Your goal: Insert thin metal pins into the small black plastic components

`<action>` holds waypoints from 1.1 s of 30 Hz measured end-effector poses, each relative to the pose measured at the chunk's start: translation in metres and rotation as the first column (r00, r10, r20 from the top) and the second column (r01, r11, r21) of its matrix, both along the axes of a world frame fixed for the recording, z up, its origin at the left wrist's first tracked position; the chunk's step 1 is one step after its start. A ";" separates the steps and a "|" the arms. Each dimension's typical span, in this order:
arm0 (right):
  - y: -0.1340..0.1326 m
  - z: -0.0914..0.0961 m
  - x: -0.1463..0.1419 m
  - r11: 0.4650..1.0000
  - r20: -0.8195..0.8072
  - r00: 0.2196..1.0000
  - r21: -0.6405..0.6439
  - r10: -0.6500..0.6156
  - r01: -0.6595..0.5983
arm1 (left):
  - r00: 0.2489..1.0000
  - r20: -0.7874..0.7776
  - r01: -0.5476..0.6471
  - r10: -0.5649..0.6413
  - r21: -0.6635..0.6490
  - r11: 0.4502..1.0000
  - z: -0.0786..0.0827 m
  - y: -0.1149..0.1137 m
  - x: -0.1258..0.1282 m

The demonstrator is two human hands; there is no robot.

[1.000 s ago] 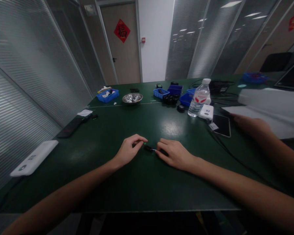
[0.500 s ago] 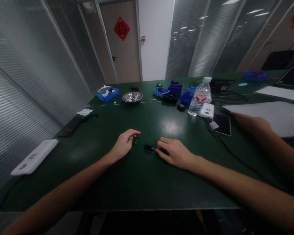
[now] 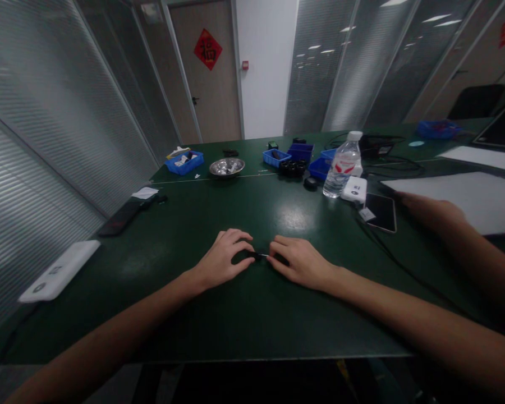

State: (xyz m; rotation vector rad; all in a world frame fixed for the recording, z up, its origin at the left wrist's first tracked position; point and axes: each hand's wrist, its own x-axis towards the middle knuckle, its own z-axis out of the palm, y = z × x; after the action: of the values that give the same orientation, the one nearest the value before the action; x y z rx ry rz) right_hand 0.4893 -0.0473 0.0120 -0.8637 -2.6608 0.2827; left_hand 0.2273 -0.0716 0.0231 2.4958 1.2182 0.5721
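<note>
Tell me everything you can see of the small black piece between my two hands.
The small black piece is short and dark, with a thin, silvery, metal-looking shaft at its right end. It lies roughly level, at or just above the dark green tabletop. Your left hand's thumb and fingertips bracket its left end, partly hiding it; your right hand's fingertips meet the shaft. Finer details are too small to make out.
</note>
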 end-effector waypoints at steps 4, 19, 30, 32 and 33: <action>-0.001 0.002 0.000 1.000 -0.009 1.000 -0.005 0.001 -0.001 | 0.992 -0.007 -0.125 0.125 -0.017 0.992 -0.003 0.006 -0.010; 0.001 -0.002 0.001 1.000 -0.006 1.000 0.011 -0.006 0.006 | 0.972 -0.016 -0.233 0.233 -0.097 0.968 -0.005 0.018 -0.030; 0.001 -0.001 0.003 1.000 -0.013 1.000 0.001 0.004 -0.004 | 0.925 -0.110 -0.372 0.364 -0.075 0.925 -0.006 0.039 -0.126; 0.001 -0.001 0.002 1.000 -0.019 1.000 0.002 0.003 -0.003 | 0.863 -0.157 -0.489 0.481 -0.017 0.872 -0.006 0.047 -0.164; 0.001 0.000 0.002 1.000 -0.017 1.000 0.002 0.005 -0.005 | 0.810 -0.200 -0.562 0.552 0.009 0.827 -0.006 0.051 -0.183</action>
State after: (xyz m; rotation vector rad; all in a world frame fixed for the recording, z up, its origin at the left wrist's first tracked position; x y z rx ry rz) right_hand 0.4912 -0.0462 0.0116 -0.8505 -2.6475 0.2880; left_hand 0.0439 -0.0208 0.0172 2.1652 2.0443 0.4182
